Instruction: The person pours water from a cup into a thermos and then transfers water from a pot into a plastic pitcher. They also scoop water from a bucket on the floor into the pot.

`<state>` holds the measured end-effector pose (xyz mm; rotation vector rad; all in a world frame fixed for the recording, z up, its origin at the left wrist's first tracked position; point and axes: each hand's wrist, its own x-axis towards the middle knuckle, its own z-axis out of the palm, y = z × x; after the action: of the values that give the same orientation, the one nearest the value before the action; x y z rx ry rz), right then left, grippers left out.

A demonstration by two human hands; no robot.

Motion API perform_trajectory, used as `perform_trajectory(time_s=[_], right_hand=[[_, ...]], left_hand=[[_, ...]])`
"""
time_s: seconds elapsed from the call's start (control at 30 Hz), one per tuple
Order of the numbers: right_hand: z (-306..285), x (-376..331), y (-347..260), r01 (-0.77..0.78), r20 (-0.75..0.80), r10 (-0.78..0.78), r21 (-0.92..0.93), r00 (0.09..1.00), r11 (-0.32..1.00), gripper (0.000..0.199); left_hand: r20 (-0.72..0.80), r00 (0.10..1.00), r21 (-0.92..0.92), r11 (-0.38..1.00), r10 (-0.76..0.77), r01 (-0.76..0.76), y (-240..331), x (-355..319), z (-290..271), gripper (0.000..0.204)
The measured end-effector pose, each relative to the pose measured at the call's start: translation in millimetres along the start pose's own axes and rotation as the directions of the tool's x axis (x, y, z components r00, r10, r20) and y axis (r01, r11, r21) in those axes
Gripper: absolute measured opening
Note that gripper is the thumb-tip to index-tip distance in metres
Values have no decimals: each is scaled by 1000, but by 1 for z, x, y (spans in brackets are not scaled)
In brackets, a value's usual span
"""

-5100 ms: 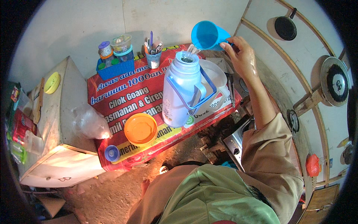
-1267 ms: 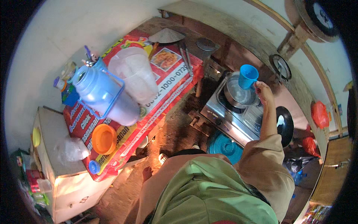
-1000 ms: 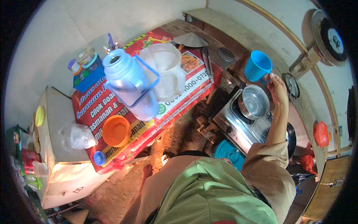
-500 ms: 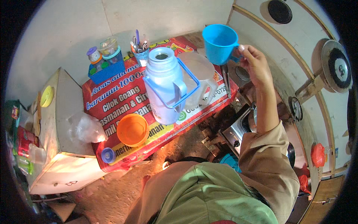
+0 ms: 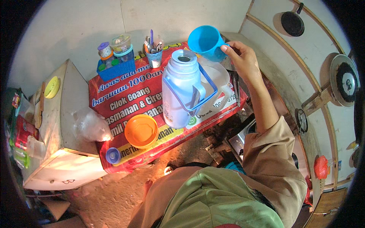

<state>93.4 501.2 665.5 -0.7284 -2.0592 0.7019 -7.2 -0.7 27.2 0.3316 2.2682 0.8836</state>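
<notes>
My right hand point(image 5: 243, 60) grips a blue plastic mug point(image 5: 216, 51) by its handle, fingers closed on it. The mug leans left, above and just behind a light-blue thermos flask point(image 5: 179, 91). The flask stands upright and uncapped on the table, its bail handle dropped to the right. Behind it, partly hidden, is a translucent plastic container point(image 5: 218, 74) with a handle. A small purple stopper point(image 5: 113, 155) and an orange cup point(image 5: 141, 130) sit near the table's front left. My left hand does not show.
A red printed cover lies over the table point(image 5: 110, 125). At the back stand a blue basket of jars point(image 5: 117, 68) and a cup of utensils point(image 5: 154, 59). A clear plastic bag point(image 5: 91, 125) rests beside a white cabinet point(image 5: 57, 167). Pans point(image 5: 292, 23) hang on the right wall.
My right hand has brought the blue mug left, closer to the thermos mouth, and tipped it leftward. The whole view has shifted slightly, with the table things appearing farther right.
</notes>
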Motion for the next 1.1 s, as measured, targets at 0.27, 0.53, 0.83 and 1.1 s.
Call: perform_trajectory(time_s=[0.27, 0.53, 0.83, 1.1], right_hand=[[7, -1, -3, 204, -46, -214, -164, 976, 965, 31], [9, -2, -15, 276, -75, -300, -230, 951, 933, 29], [11, 2, -10, 365, -90, -407, -301, 909, 881, 27], [7, 2, -16, 396, -66, -451, -378, 890, 837, 27]], left_hand=[[63, 994, -75, 993, -91, 96, 0, 6, 5, 28], [-24, 991, 2, 991, -131, 131, -31, 15, 20, 34], [55, 995, 166, 983, -85, 75, -5, 8, 3, 37], [23, 990, -8, 990, -137, 137, -19, 11, 12, 34]])
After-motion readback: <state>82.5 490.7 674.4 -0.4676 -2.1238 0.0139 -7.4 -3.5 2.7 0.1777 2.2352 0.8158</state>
